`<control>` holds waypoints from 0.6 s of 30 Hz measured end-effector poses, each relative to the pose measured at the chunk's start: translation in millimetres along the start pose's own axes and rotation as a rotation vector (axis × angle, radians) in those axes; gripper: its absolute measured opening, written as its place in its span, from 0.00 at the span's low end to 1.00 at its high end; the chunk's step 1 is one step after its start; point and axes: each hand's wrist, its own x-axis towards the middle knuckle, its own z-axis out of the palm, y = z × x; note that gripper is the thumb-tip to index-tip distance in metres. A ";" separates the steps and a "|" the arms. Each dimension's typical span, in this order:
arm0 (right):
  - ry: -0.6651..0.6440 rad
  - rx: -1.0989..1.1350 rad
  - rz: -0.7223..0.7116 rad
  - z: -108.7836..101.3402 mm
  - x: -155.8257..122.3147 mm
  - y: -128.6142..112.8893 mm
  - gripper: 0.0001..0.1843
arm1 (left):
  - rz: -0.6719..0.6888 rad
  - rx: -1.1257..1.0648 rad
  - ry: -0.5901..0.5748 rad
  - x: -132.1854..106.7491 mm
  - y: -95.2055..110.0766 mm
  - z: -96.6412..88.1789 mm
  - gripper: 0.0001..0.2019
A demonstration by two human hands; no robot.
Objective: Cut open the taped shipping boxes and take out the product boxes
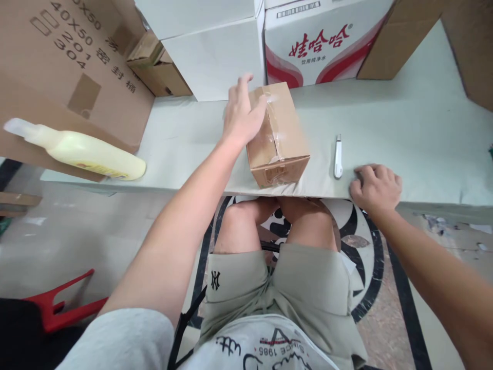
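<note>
A small brown cardboard box (287, 126) with clear tape along its top seam sits near the table's front edge. My left hand (243, 114) is at its far left side, fingers spread and thumb over the top; whether it presses on the box I cannot tell. On the table to the right of the box lies a white utility knife (338, 158), apart from both hands. My right hand (376, 187) rests on the front edge just right of the knife, fingers curled in and nothing visible in them.
A pale yellow bottle (96, 154) stands at the left, before a large printed carton (111, 103). White boxes (219, 56) and a red-and-white carton (319, 46) line the back. Another brown box (400, 41) is at back right. A red plastic frame (57, 303) is low left.
</note>
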 end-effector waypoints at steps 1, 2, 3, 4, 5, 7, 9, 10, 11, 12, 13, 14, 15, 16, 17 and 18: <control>0.012 0.005 0.003 0.5 -0.2 0.3 0.23 | -0.020 -0.015 -0.008 15.6 -2.7 6.7 0.23; 0.017 0.006 0.003 0.9 -0.3 0.5 0.23 | -0.036 -0.022 -0.032 27.3 -5.6 13.0 0.22; 0.017 0.008 -0.001 1.1 -0.4 0.8 0.22 | -0.047 -0.027 -0.054 34.6 -7.9 18.5 0.22; 0.016 0.011 -0.005 1.3 -0.5 1.0 0.22 | -0.053 -0.030 -0.070 37.8 -9.4 23.0 0.21; 0.015 0.015 -0.007 1.5 -0.5 1.1 0.22 | -0.059 -0.030 -0.072 37.2 -9.5 26.4 0.21; 0.015 0.018 0.006 2.0 -0.3 0.8 0.22 | -0.075 -0.018 -0.040 28.0 -5.2 30.1 0.19; 0.021 0.013 0.036 1.9 0.6 -0.8 0.23 | -0.096 0.006 -0.006 14.4 3.7 31.1 0.17; 0.016 0.013 0.055 1.1 1.4 -2.3 0.24 | -0.101 0.013 0.002 8.0 9.0 31.2 0.16; 0.003 0.017 0.076 -0.3 2.6 -4.7 0.24 | -0.100 0.014 0.004 2.3 14.0 31.3 0.15; -0.018 0.026 0.102 -2.5 4.1 -8.0 0.25 | -0.095 0.006 0.002 -2.3 18.4 31.5 0.14; -0.047 0.038 0.131 -5.4 6.1 -12.5 0.25 | -0.089 -0.009 -0.003 -5.9 22.0 31.8 0.13; -0.079 0.056 0.161 -8.8 8.5 -18.2 0.26 | -0.085 -0.027 -0.008 -8.6 24.7 32.2 0.13; -0.109 0.077 0.182 -12.6 11.3 -25.2 0.27 | -0.082 -0.048 -0.014 -10.8 26.6 32.5 0.12; -0.135 0.098 0.187 -16.5 14.4 -33.1 0.29 | -0.081 -0.070 -0.020 -12.5 27.7 32.6 0.12; -0.162 0.116 0.173 -20.1 17.7 -41.5 0.31 | -0.080 -0.091 -0.024 -14.0 28.3 32.5 0.12; -0.197 0.129 0.148 -23.4 21.4 -50.0 0.32 | -0.078 -0.106 -0.027 -15.4 28.7 32.1 0.11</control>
